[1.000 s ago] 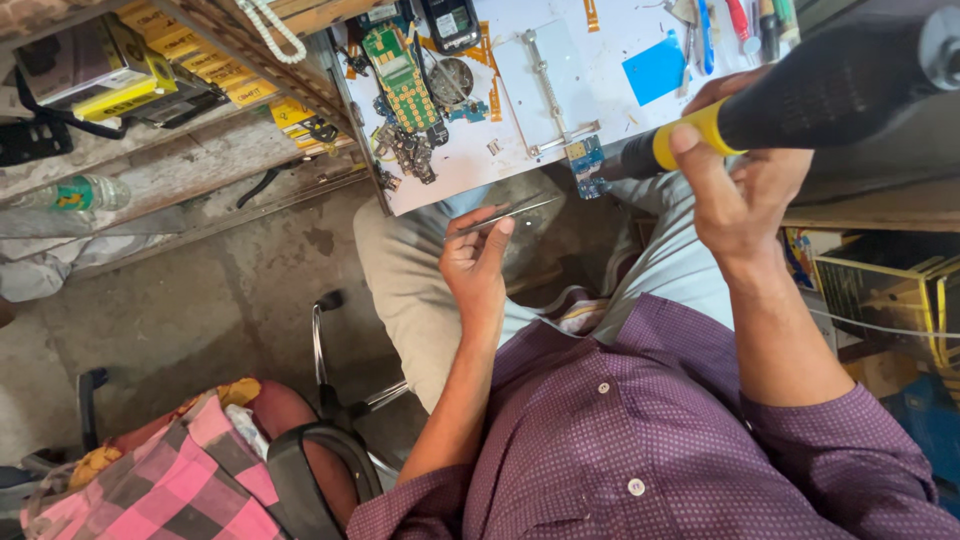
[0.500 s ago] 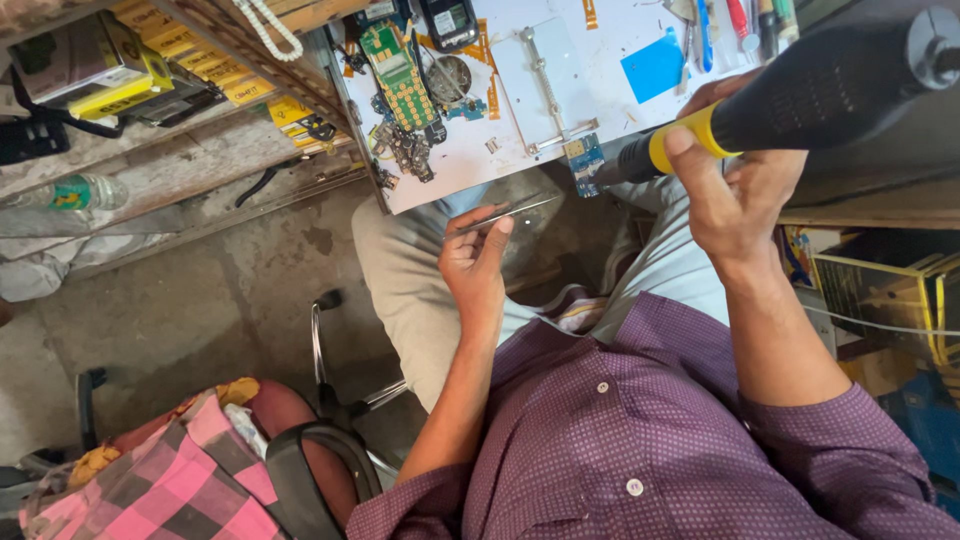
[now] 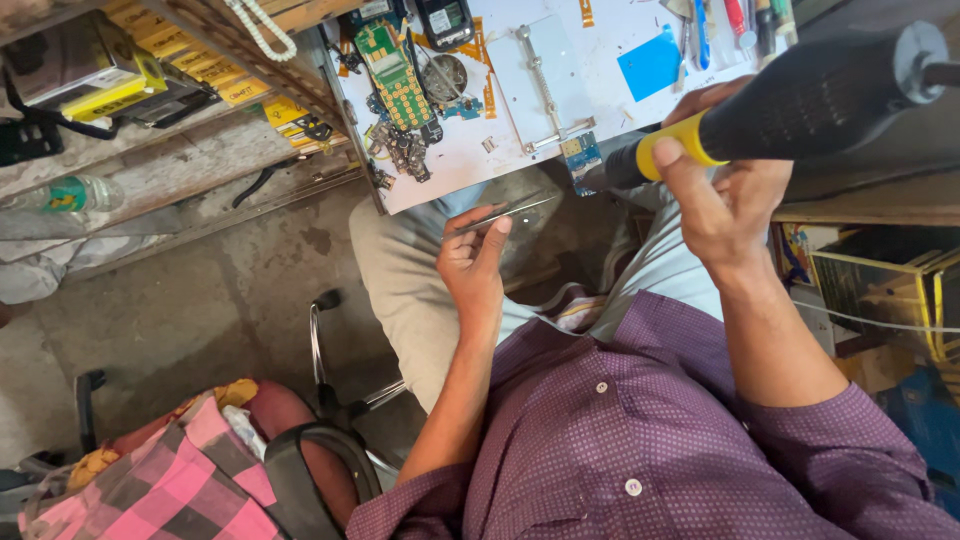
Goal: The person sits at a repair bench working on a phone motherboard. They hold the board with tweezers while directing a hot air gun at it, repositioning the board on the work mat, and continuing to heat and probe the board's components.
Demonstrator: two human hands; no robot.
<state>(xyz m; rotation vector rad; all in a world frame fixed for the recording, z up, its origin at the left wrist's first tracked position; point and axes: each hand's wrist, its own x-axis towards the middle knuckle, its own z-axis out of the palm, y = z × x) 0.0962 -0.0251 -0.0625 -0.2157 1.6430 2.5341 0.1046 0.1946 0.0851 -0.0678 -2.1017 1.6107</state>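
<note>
My right hand (image 3: 722, 198) grips a thick black tool with a yellow collar (image 3: 790, 102), its dark nozzle pointing left at a small blue circuit board (image 3: 581, 156) at the edge of the white worktop (image 3: 560, 60). My left hand (image 3: 476, 262) rests over my lap below the worktop edge and pinches thin metal tweezers (image 3: 510, 213), whose tips point right toward the nozzle. A green keypad board (image 3: 393, 66) and several small phone parts lie on the worktop to the left.
A blue square patch (image 3: 650, 62) and pens lie on the worktop's far right. Shelves with yellow boxes (image 3: 110, 85) stand at the left. A chair with a pink checked cloth (image 3: 165, 480) is at lower left. Stacked boxes (image 3: 880, 290) sit at right.
</note>
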